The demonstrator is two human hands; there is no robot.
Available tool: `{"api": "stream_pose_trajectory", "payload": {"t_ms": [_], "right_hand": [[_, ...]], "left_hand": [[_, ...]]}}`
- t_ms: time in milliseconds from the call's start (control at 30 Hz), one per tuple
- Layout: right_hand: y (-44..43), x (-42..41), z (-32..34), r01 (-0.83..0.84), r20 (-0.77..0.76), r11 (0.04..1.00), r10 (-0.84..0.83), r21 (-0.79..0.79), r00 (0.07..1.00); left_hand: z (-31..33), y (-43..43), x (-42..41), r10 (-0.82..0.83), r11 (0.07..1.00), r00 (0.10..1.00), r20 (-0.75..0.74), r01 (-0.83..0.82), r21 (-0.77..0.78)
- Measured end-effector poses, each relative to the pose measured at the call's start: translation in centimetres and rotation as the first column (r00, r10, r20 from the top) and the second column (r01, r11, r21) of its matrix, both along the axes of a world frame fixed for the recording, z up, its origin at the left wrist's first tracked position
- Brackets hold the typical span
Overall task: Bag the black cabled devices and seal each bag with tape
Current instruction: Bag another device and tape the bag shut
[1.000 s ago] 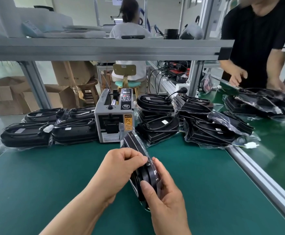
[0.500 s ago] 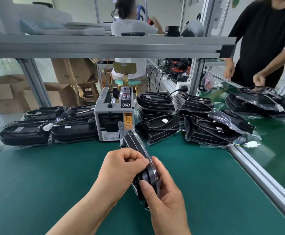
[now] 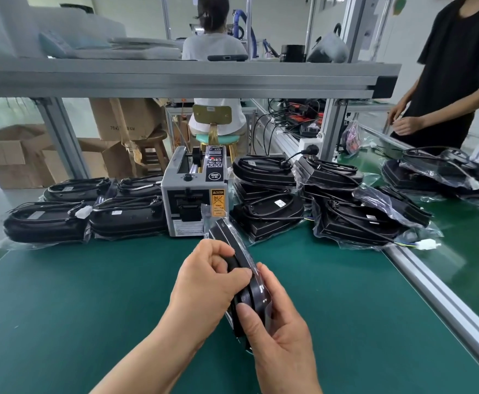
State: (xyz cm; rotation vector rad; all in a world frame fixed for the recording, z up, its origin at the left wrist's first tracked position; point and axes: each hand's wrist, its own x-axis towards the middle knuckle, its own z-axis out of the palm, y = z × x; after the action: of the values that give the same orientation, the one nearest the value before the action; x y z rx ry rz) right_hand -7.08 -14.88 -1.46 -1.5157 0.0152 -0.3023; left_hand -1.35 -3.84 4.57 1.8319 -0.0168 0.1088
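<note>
A black cabled device in a clear plastic bag [image 3: 234, 245] stands on its edge above the green mat, held between both hands. My left hand [image 3: 207, 282] grips its left side, thumb and forefinger pinching the bag's folded film at the top edge. My right hand [image 3: 275, 322] curls round the near end from the right, thumb pressed on the device. The grey tape dispenser [image 3: 194, 194] stands just behind the device. Bagged devices [image 3: 84, 211] lie in a row left of the dispenser. More bagged devices [image 3: 332, 200] are piled to its right.
A green mat [image 3: 76, 308] covers the bench, with an aluminium rail [image 3: 437, 294] along its right side. An aluminium shelf beam [image 3: 175, 78] crosses overhead. A person in black [image 3: 454, 69] stands at the right by another pile [image 3: 437, 172]. A seated person [image 3: 215, 52] is behind. Cardboard boxes [image 3: 33, 155] stand at back left.
My hands and the bagged device have barely shifted; my left fingers have worked along the bag's top edge. The person at the right drew both hands back from the pile.
</note>
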Motion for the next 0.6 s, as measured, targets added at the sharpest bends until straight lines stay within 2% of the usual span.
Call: {"api": "stream_pose_trajectory", "payload": {"t_ms": [167, 500, 600], "right_hand": [[0.0, -0.1, 0.1, 0.0, -0.005, 1.0, 0.0, -0.031, 1.0], [0.0, -0.5, 0.8, -0.007, -0.01, 1.0, 0.007, -0.025, 1.0], [-0.9, -0.3, 1.3, -0.08, -0.062, 0.997, 0.08, 0.003, 0.995]], "left_hand": [[0.0, -0.1, 0.9, 0.058, 0.998, 0.997, -0.049, -0.059, -0.016], [-0.1, 0.2, -0.5, -0.014, 1.0, 0.999, -0.04, 0.015, 0.024], [0.0, 0.4, -0.6, -0.03, 0.999, 0.999, -0.045, 0.03, 0.013]]}}
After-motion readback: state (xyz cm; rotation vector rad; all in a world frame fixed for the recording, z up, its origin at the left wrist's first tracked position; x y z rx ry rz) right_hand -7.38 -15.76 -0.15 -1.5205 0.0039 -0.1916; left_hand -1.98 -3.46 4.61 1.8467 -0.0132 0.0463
